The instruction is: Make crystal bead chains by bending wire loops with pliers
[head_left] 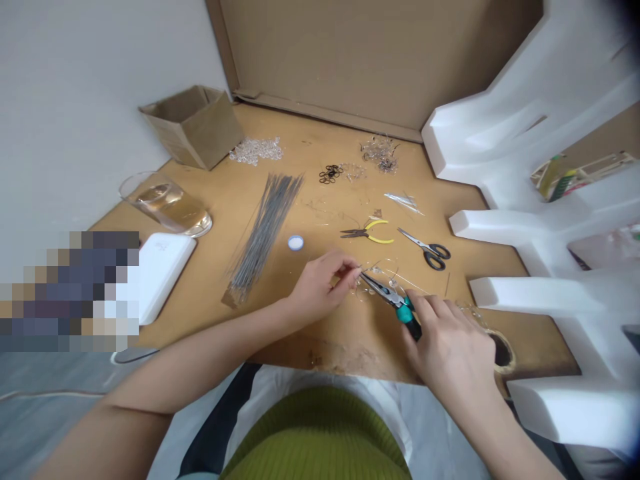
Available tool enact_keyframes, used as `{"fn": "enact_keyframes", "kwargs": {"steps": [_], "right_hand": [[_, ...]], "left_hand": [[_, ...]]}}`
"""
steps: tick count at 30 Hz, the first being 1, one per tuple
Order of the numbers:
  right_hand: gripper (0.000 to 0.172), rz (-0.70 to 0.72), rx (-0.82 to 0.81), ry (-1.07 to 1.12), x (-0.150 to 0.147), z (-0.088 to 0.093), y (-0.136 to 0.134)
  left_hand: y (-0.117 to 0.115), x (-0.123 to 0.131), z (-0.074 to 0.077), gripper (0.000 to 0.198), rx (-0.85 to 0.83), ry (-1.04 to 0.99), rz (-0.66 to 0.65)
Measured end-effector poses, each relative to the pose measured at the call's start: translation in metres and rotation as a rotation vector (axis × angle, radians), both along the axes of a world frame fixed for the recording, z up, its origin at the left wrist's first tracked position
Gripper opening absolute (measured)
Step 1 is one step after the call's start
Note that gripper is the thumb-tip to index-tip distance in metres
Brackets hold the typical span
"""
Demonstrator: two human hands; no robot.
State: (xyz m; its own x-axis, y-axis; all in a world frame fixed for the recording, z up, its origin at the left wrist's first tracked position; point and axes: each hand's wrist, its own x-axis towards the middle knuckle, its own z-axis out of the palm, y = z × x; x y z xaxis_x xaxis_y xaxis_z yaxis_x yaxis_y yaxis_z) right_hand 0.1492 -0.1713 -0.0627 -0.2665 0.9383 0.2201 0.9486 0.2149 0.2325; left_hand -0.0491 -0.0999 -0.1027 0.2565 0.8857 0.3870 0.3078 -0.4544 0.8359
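Long-nose pliers (387, 290) with green and black handles are held in my right hand (450, 340), their jaws pointing left. At the jaw tips, the thumb and fingers of my left hand (327, 283) pinch a thin wire (364, 268), mostly hidden by the fingertips. Clear beads (393, 283) on fine wire lie just behind the pliers. Farther back are small pliers (367, 232) with yellow handles, and black-handled scissors (431, 252) lie to their right.
A bundle of grey wires (265, 233) lies left of centre, by a small white disc (295, 243). Behind are clear beads (257, 151), black rings (330, 175) and a cardboard box (195, 127). A glass of liquid (170, 203) stands left; white foam (520, 293) borders the right edge.
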Motion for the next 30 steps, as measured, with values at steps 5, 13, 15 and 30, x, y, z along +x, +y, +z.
{"fn": "enact_keyframes", "kwargs": {"steps": [5,13,15,30], "right_hand": [[0.029,0.003,0.008,-0.046,-0.001,0.005,0.002],[0.019,0.062,0.04,-0.15,-0.001,0.017,0.015],[0.016,0.061,0.01,-0.173,-0.003,0.021,0.02],[0.014,0.036,-0.092,-0.2,-0.016,0.037,0.043]], "left_hand": [[-0.001,0.001,-0.002,0.01,-0.022,-0.024,0.01],[0.002,-0.001,-0.004,0.01,-0.034,-0.066,0.043],[0.004,-0.001,-0.005,0.01,-0.024,-0.086,0.048],[0.017,-0.004,-0.009,0.006,0.176,-0.017,0.152]]}}
